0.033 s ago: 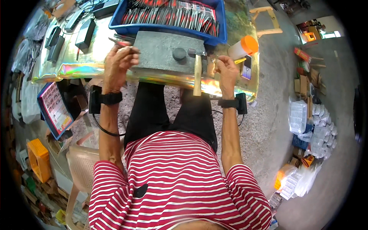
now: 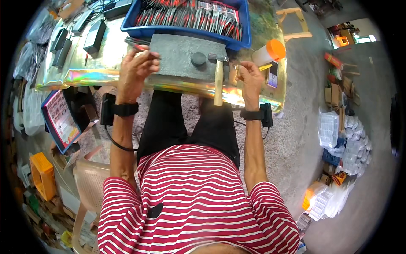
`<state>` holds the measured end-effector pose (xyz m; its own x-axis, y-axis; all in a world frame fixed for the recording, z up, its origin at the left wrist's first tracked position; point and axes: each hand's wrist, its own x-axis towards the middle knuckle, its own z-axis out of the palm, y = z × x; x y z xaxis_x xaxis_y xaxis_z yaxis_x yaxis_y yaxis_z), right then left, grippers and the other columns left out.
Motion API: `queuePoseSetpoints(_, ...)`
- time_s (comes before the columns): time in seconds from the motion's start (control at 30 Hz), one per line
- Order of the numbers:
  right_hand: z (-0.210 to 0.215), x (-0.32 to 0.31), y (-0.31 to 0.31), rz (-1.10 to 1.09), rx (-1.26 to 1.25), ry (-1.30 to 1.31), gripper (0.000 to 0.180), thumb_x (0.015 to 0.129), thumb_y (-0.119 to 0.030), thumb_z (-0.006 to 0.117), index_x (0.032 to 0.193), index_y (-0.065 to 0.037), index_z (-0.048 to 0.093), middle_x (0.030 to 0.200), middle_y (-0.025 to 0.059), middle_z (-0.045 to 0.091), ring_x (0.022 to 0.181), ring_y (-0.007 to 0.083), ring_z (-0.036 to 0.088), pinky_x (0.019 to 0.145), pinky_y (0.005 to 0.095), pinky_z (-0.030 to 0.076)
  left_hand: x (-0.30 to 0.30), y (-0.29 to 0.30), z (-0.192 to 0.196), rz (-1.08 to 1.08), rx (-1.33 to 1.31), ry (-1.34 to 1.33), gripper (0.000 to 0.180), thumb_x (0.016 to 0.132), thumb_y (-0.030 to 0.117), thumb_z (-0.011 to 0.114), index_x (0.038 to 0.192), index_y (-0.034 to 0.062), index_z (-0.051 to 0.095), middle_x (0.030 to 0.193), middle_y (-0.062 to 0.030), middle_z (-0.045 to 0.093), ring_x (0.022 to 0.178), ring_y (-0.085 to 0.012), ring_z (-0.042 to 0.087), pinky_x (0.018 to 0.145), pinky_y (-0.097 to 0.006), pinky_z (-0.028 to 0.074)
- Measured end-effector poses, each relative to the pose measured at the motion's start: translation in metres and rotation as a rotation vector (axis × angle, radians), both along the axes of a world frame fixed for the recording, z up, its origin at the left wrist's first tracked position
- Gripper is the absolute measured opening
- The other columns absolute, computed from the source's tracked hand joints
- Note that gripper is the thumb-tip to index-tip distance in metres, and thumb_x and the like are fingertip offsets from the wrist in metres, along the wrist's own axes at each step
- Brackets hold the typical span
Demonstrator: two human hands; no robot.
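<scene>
My left hand (image 2: 137,67) is closed around a thin red-handled tool (image 2: 141,47) at the left edge of a grey stone block (image 2: 179,53) on the table. My right hand (image 2: 249,76) is at the block's right end, its fingers pinched on a small metal piece (image 2: 235,67) that is too small to make out. Just left of that hand, a hammer with a wooden handle (image 2: 218,82) lies with its head on the block and its handle hanging over the table edge. A black round knob (image 2: 198,58) sits on the block. Both wrists wear black bands.
A blue tray (image 2: 242,40) of red and black handled tools stands behind the block. An orange-capped white bottle (image 2: 268,51) and a phone (image 2: 272,74) lie at the right. Black adapters (image 2: 95,36) are at the left. Clear plastic boxes (image 2: 338,135) are piled on the floor.
</scene>
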<state>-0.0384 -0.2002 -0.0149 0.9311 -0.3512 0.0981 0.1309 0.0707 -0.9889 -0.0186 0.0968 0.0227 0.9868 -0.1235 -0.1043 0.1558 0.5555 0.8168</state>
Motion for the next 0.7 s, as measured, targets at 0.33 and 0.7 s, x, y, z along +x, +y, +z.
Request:
queuePoseSetpoints(0.33,0.050,-0.025,0.053,0.371,0.440,0.041,0.011,0.075,-0.001,0.056,0.085,0.003,0.055,0.071,0.0068,0.055,0.053,0.0073,0.048,0.048,0.0192,0.042,-0.026,-0.072,0.006,-0.235,-0.264,0.033,0.015,0.085,0.012,0.044,0.098,0.0034,0.045,0.087,-0.0148,0.056,0.072,-0.0171,0.058,0.062,-0.025,0.051)
queuePoseSetpoints(0.7,0.071,-0.041,0.084,0.455,0.447,0.054,0.014,0.074,0.000,0.056,0.088,0.004,0.055,0.073,0.0056,0.056,0.053,0.0059,0.048,0.044,0.0186,0.041,-0.034,-0.078,0.004,-0.306,-0.523,0.090,0.017,0.086,0.012,0.043,0.100,0.0027,0.045,0.088,-0.0087,0.054,0.069,-0.0128,0.053,0.056,-0.022,0.046)
